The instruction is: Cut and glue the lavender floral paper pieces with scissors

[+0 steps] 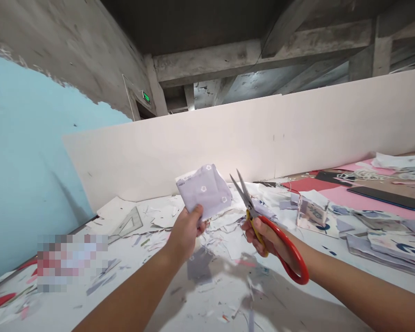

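My left hand (188, 230) pinches a folded piece of lilac fabric (207, 191) with small white flower outlines, holding it up above the table. The thumb lies over its lower edge. Close by on the right, my right hand (259, 235) grips a pair of scissors (251, 207) with one red and one yellow handle. Their blades point up and slightly left, a little apart from each other. The blades do not touch the fabric. Beneath both hands the white table (228, 304) is strewn with scraps and snippets.
A clear set square (127, 222) lies at left, near a blurred patch. On the right are a patterned folded piece (313, 213), stacked fabric pieces (390, 246), pink sheets (370, 200) and a dark phone (389, 198). A white partition (200, 143) stands behind the table.
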`<state>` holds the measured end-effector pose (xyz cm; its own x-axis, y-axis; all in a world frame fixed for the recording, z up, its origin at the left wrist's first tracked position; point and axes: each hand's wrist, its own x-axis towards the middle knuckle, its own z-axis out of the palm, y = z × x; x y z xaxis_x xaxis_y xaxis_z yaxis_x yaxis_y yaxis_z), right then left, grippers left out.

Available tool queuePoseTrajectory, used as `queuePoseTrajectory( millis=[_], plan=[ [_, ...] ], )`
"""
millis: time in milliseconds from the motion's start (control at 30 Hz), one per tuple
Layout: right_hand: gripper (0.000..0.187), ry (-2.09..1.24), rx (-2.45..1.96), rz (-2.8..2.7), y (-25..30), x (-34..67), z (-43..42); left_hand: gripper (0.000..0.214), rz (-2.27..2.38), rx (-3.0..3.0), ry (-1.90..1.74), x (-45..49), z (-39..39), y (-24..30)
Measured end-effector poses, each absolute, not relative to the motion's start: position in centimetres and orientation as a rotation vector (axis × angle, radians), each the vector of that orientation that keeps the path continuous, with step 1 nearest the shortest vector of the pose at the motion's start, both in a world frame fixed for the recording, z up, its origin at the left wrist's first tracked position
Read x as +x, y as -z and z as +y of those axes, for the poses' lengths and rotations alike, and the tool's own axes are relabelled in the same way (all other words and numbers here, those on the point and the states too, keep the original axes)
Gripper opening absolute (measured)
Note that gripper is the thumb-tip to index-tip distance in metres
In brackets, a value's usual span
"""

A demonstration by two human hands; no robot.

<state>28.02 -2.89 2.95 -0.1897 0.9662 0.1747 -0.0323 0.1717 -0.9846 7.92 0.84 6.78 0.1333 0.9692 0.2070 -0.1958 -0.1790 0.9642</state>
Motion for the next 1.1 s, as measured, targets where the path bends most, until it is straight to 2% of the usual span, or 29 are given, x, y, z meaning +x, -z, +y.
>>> queuePoseTrajectory(
  millis=[133,233,367,467,600,767,1100],
  plan=[
    [0.023,-1.306,-0.824,-1.185,-4.3,26.6,-2.2,0.034,0.849,1.446,-1.145,8.9,0.3,-4.8],
    [0.013,-1.232,-0.879,-1.058,-5.4,25.5,-0.9,0.037,0.824,1.546,-1.036,9.4,0.1,-4.6],
    [0.011,-1.093,-0.948,-0.985,-5.7,25.1,1.4,0.038,0.977,1.692,-0.899,8.5,0.3,-5.7],
    [0.012,-1.034,-0.933,-1.002,-5.5,25.5,2.1,0.036,0.989,1.619,-1.141,7.3,0.9,-6.7],
    [0.011,-1.045,-0.892,-1.084,-5.3,26.4,1.5,0.047,0.921,1.607,-1.369,6.3,2.0,-7.6],
    [0.018,-1.061,-0.919,-1.166,-5.0,26.9,0.9,0.032,1.063,1.757,-1.368,6.6,2.7,-8.0],
    [0.021,-1.135,-0.891,-1.139,-4.7,27.3,1.2,0.009,1.123,2.322,-1.329,7.9,2.2,-9.4]
  ],
)
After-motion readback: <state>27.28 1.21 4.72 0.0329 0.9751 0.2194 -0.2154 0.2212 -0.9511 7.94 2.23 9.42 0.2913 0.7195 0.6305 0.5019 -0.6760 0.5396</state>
